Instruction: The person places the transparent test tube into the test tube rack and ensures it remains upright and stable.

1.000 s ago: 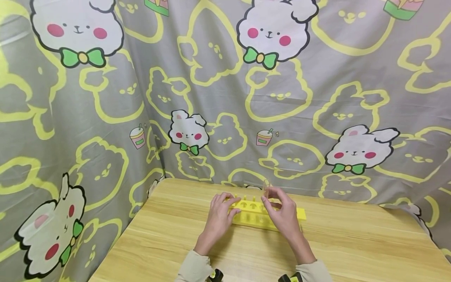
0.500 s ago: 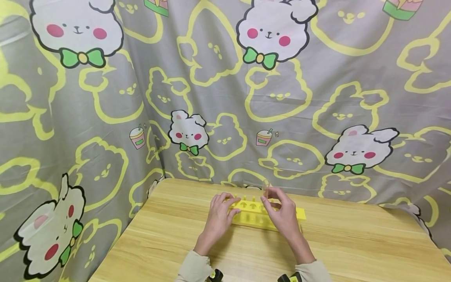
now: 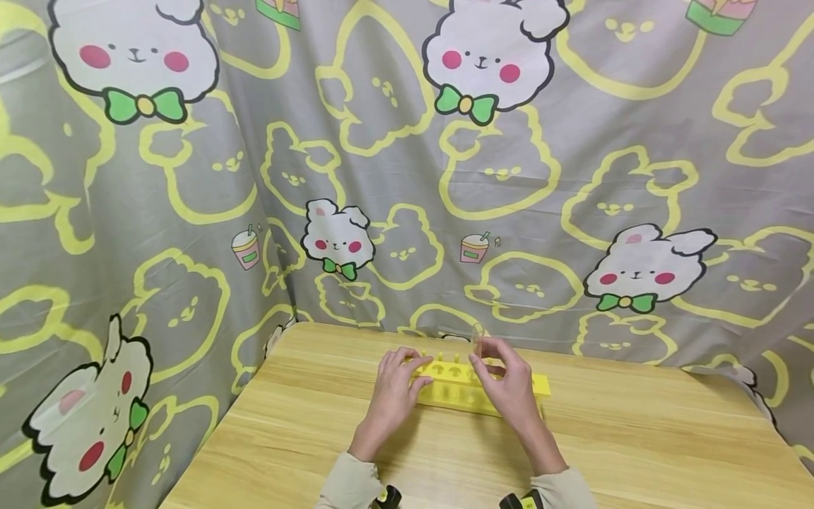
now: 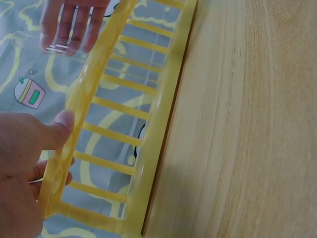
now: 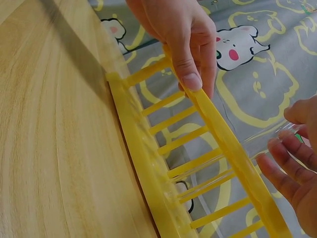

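A yellow test tube rack [image 3: 453,401] stands on the wooden table, its long side facing me. My left hand [image 3: 396,385] grips the rack's left end; in the left wrist view its thumb [image 4: 62,126] lies on the top plate, with fingertips showing beneath. Towards the right half of the rack, my right hand [image 3: 509,378] pinches a clear test tube [image 3: 478,341] between thumb and fingers. The tube stands upright, its upper part above the top plate. In the right wrist view its lower part [image 5: 200,174] shows between the rack's plates. My right hand hides part of the rack in the head view.
Behind and to the left of the table [image 3: 642,431] hangs a grey curtain [image 3: 407,177] with rabbit prints. The table's back edge lies close behind the rack. Black wrist devices [image 3: 389,497] sit at both sleeves.
The head view has shifted very slightly. Both hands, the rack and the test tube keep their places relative to each other.
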`<state>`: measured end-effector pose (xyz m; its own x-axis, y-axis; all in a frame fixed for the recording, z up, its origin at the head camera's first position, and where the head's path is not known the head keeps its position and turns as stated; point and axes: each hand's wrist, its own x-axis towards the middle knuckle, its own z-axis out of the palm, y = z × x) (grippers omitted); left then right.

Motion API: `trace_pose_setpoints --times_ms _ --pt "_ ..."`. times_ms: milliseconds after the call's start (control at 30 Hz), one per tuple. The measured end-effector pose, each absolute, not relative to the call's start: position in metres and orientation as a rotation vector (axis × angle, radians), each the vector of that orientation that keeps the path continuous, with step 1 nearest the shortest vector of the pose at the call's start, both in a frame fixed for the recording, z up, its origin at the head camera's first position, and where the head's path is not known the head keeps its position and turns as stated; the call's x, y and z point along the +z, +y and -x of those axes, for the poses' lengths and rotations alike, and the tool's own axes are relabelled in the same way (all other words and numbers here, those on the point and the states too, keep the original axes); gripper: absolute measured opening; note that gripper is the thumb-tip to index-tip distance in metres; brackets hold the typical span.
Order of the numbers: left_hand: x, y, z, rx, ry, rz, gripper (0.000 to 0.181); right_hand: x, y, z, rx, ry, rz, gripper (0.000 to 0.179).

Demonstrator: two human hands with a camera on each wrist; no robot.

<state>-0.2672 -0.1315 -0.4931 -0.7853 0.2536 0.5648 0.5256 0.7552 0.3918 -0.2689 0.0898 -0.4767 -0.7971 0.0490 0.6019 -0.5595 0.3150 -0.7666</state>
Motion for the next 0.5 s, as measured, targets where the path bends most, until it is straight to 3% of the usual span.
trace_pose_setpoints --times_ms 500 --pt "-0.4937 -0.1312 0.2676 -0.776 -2.472 0.578 0.038 -0.4742 0.0864 0.2652 1.518 -2.052 -0.417 0.024"
